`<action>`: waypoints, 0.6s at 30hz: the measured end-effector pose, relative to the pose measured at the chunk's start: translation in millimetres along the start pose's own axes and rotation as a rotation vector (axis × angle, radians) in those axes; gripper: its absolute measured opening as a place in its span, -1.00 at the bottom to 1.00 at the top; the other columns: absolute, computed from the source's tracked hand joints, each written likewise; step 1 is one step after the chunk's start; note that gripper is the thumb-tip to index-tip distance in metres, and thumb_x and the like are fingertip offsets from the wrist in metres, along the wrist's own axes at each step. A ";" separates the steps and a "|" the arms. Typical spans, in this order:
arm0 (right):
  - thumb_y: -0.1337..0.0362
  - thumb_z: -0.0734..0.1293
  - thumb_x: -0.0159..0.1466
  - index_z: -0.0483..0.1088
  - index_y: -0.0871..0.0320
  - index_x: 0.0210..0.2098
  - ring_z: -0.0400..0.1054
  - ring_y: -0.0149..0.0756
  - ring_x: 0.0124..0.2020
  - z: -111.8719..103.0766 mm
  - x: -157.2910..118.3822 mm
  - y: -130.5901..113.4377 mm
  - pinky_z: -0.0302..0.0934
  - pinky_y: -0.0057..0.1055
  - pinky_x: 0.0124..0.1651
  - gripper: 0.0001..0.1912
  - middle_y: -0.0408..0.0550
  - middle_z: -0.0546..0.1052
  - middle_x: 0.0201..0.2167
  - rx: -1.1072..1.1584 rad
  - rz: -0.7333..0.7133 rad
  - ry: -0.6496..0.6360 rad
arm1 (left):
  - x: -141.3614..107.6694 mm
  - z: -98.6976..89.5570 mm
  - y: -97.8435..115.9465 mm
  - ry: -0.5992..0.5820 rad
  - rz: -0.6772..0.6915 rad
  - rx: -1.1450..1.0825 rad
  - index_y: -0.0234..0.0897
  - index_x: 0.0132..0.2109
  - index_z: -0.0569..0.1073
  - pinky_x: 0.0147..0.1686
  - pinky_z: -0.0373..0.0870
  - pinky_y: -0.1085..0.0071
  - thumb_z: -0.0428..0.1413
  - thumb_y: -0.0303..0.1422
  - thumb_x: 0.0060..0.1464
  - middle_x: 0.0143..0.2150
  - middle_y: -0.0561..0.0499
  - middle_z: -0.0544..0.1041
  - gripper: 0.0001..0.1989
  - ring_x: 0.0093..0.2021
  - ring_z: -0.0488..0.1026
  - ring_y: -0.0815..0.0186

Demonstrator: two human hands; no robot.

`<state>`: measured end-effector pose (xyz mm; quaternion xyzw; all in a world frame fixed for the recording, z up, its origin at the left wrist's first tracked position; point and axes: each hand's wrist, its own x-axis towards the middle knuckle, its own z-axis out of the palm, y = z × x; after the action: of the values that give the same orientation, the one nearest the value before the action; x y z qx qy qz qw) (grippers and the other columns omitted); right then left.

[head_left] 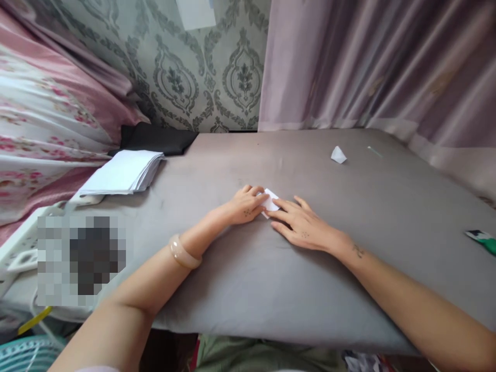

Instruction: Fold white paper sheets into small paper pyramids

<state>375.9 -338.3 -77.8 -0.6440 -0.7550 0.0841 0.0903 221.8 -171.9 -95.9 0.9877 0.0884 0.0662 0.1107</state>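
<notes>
A small white piece of folded paper (269,198) lies flat on the grey cloth, its far corner and near tip showing between my hands. My left hand (248,204), with a pale bangle (183,253) on the forearm, has its fingers bent and closed on the paper's left side. Across from it, my right hand (300,222) rests with fingers spread, the fingertips touching the paper's right edge. Part of the paper is covered by my fingers. Farther off to the right sits another small folded white paper (338,155), which neither hand touches.
Grey cloth (240,289) covers the table. A stack of white paper (123,172) lies at the left, before a black folded item (157,138). A thin pale stick (374,151) is at the far right, and a green-and-white packet (482,240) at the right edge. Curtains (329,62) hang behind.
</notes>
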 end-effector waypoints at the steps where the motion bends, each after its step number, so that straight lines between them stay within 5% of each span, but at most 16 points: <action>1: 0.11 0.06 0.40 0.31 0.00 0.20 0.11 -0.11 0.30 -0.3 0.9 0.2 -0.19 0.18 0.31 -0.55 0.14 0.25 0.28 -0.011 -0.003 -0.008 | -2.0 0.2 -3.6 0.014 0.007 -0.028 -0.38 0.19 0.33 0.11 0.21 0.12 -0.04 -0.24 0.26 0.19 -0.30 0.35 -0.56 0.09 0.31 0.06; 9: 0.17 0.05 0.40 0.37 -0.01 0.14 0.14 -0.12 0.28 2.7 7.5 0.9 -0.13 0.16 0.29 -0.57 0.09 0.26 0.28 -0.016 0.020 -0.014 | -18.8 5.9 -38.7 0.166 0.090 -0.247 -0.21 0.05 0.50 0.10 0.28 0.20 -0.04 -0.28 0.28 0.12 -0.09 0.50 -0.68 0.05 0.37 0.21; 12: 0.16 0.08 0.39 0.40 -0.01 0.13 0.18 -0.09 0.26 3.6 7.1 0.4 -0.13 0.17 0.29 -0.58 0.09 0.29 0.27 -0.002 0.024 0.004 | -28.0 -0.2 -34.3 0.241 0.064 -0.210 -0.22 -0.11 0.58 0.04 0.36 0.24 -0.01 -0.31 0.25 0.00 -0.08 0.56 -0.73 0.02 0.39 0.21; 18: 0.15 0.10 0.38 0.41 -0.04 0.11 0.21 -0.05 0.23 3.1 8.9 2.5 -0.11 0.18 0.28 -0.59 0.07 0.31 0.25 0.015 0.034 0.006 | -38.8 -15.0 -17.1 0.127 0.074 -0.101 -0.28 -0.06 0.56 0.04 0.40 0.25 -0.05 -0.54 0.08 -0.04 -0.09 0.57 -0.63 -0.01 0.43 0.21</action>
<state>376.1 -329.1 -81.2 -0.6562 -0.7431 0.0893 0.0962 178.9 -159.8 -89.7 0.9772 0.0552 0.1372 0.1522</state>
